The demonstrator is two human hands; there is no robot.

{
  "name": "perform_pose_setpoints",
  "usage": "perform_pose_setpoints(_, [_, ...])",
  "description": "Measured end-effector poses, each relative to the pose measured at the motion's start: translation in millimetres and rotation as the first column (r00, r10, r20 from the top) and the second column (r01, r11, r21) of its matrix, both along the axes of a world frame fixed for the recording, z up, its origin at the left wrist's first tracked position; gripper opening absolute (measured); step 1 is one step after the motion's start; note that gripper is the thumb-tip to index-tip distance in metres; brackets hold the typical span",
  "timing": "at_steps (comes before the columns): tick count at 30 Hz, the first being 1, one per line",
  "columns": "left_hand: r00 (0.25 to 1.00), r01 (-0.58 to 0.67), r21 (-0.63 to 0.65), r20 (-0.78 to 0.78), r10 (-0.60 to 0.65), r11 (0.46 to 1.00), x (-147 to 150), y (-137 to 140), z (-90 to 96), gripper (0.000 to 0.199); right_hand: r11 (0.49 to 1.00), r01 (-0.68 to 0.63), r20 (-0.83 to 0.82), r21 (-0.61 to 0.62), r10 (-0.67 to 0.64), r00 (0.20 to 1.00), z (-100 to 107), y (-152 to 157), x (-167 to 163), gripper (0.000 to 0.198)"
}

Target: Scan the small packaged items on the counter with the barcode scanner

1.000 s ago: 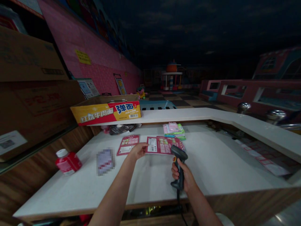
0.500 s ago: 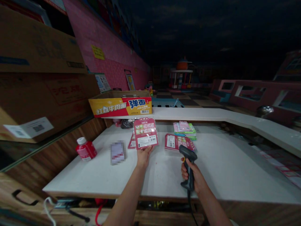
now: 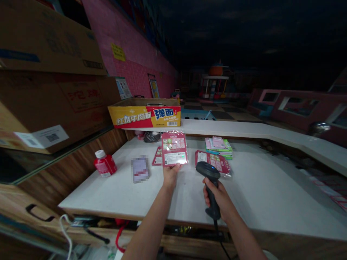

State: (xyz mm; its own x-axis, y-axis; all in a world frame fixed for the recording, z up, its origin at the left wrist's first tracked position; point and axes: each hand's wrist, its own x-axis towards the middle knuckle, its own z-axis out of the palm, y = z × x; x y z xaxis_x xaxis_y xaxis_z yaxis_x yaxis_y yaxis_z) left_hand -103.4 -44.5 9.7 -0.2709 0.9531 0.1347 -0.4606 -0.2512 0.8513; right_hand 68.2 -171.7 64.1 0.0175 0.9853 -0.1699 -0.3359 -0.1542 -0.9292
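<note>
Between the fingers of my left hand (image 3: 171,176) is the lower edge of a red packet in clear plastic (image 3: 174,146), its barcode label facing me. A greenish light spot shows on that label. My right hand (image 3: 214,195) is wrapped round the handle of a black barcode scanner (image 3: 208,170), whose head points left towards the packet; a small blue light glows on top. Behind the held packet, another red packet (image 3: 157,157) lies partly hidden on the white counter. A stack of similar red packets (image 3: 217,161) lies just beyond the scanner.
Green and pink packets (image 3: 221,146) are piled behind the red stack. A red bottle with a white cap (image 3: 105,164) and a blurred-out flat item (image 3: 140,169) stand on the left. A noodle carton (image 3: 145,115) sits on the raised ledge (image 3: 225,128); big cardboard boxes (image 3: 59,108) rise at left.
The scanner head has turned left towards the held packet. A blue light on the scanner and a green spot on the label now show. The view has shifted slightly.
</note>
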Motion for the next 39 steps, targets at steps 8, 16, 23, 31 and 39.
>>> perform_pose_setpoints(8, [0.996,0.051,-0.006,0.074,-0.05,0.999,-2,4,-5.0,0.062,0.999,0.022,0.028,-0.027,-0.021,0.999,6,6,-9,0.051])
perform_pose_setpoints(16, [0.997,0.002,-0.001,0.076,-0.002,1.0,-6,5,-8.1,0.057,0.998,0.021,-0.083,-0.063,-0.026,0.996,-7,7,13,0.05])
perform_pose_setpoints(23, [0.977,-0.196,0.026,0.097,0.192,0.98,-17,14,-13.3,0.052,0.994,0.052,-0.209,-0.1,-0.072,0.975,-35,9,50,0.043])
perform_pose_setpoints(31, [0.943,-0.308,0.017,0.135,0.303,0.951,-17,20,-18.9,0.048,0.997,0.047,-0.373,-0.067,-0.069,0.925,-48,12,57,0.038])
perform_pose_setpoints(39, [0.923,-0.385,-0.083,-0.026,0.384,0.919,-10,15,-9.3,0.044,0.998,0.06,-0.408,-0.022,-0.064,0.911,-44,8,56,0.035])
